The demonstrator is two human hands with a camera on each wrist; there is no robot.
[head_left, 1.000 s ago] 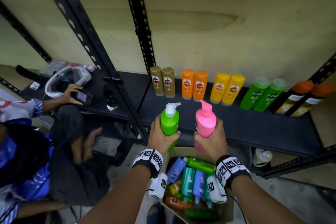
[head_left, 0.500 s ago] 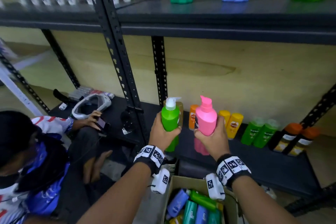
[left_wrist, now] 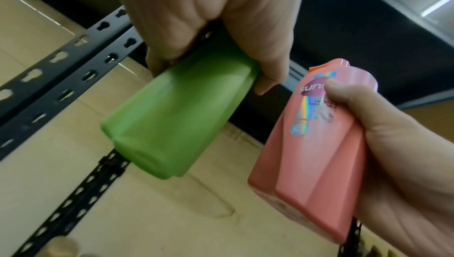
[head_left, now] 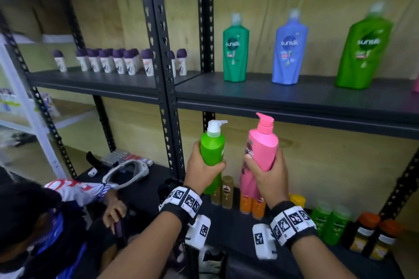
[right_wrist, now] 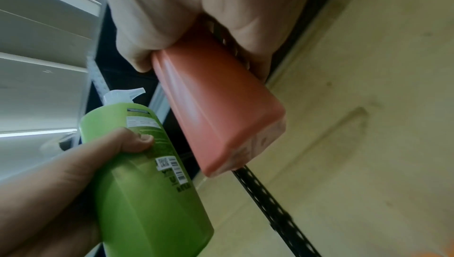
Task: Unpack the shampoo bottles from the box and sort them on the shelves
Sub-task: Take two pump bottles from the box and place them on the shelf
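Note:
My left hand grips a green pump bottle with a white pump, held upright; the same green bottle fills the left wrist view. My right hand grips a pink pump bottle, also upright, a little to the right. Both bottles hang just below the front edge of the middle shelf. In the right wrist view the pink bottle shows its base and the green bottle its back label. The box is out of view.
On the middle shelf stand a teal bottle, a blue bottle and a large green bottle. Small purple-capped bottles line the left bay. The bottom shelf holds rows of small bottles. A person crouches at lower left.
Both hands have lifted the green and pink bottles upward from the box toward the middle shelf. The view has tilted up, and the box has dropped out of sight.

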